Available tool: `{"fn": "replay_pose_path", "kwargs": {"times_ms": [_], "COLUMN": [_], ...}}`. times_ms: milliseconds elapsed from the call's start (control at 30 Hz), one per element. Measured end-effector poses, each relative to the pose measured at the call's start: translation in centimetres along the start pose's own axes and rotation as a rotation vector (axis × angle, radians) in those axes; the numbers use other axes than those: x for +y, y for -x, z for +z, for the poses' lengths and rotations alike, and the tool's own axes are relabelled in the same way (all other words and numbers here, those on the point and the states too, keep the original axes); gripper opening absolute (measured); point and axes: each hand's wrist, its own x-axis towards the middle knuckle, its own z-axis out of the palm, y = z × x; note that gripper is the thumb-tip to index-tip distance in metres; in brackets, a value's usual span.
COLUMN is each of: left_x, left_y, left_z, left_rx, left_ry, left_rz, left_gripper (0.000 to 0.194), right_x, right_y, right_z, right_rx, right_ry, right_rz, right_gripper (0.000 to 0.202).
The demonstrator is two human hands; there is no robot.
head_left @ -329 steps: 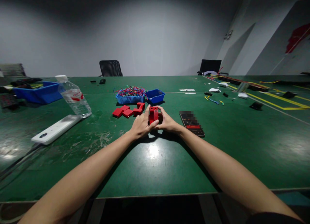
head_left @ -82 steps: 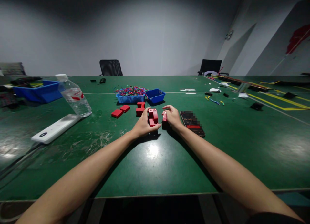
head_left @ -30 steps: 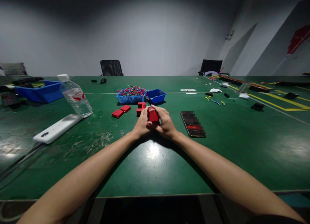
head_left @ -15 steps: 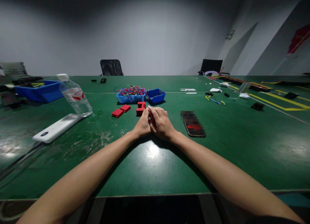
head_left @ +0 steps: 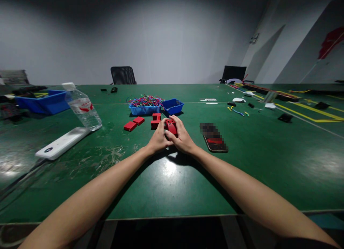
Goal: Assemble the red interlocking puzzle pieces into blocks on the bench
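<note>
Between my two hands, a little above the green table (head_left: 172, 191), is a small red block-like part (head_left: 171, 127) with slots in its upper end. My left hand (head_left: 158, 138) grips its left side, and my right hand (head_left: 183, 136) wraps round its right side with the thumb across the near face. Just left of my fingers stands another red part, notched in the middle (head_left: 156, 121). Farther left lie two flat red pieces, one nearer (head_left: 130, 126) and one behind it (head_left: 139, 120).
Beyond my hands are a blue tray of tangled wires (head_left: 145, 109) and a dark blue bin (head_left: 173, 107). A phone (head_left: 214, 138) lies to the right, pliers (head_left: 236, 111) farther off. At left are a tilted water bottle (head_left: 83, 109), a white device with a cable (head_left: 63, 143) and a blue crate (head_left: 44, 102).
My fingers have opened out and the red part has turned, so its slotted top and near face show where my right hand covered them before.
</note>
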Motion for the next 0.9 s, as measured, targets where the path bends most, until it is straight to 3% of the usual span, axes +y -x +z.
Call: {"fn": "replay_pose_path", "kwargs": {"times_ms": [200,433,567,767,900], "left_x": [0.4,0.4,-0.1,-1.5,-3.2], "left_y": [-0.1,0.0,-0.1,-1.2,-1.4], "left_z": [-0.5,-0.5,-0.5,-3.5,-5.2], "left_rx": [-0.044,-0.037,-0.059,-0.276,-0.158], "left_ry": [0.056,0.037,-0.139,-0.513,-0.624], "left_rz": [0.015,0.044,0.039,0.161,0.033], "left_gripper": [0.093,0.098,0.100,0.111,0.107], "right_x": [1.1,1.2,1.8,2.6,2.4], "right_y": [-0.5,-0.9,-1.0,-1.0,-0.9], "right_z": [-0.1,-0.4,-0.3,0.2,0.2], "right_rx": [-0.037,-0.106,-0.076,-0.007,0.009], "right_ry": [-0.353,-0.526,-0.513,-0.468,-0.432], "right_rz": [0.317,0.306,0.368,0.428,0.459], "right_gripper": [0.075,0.060,0.056,0.054,0.054]}}
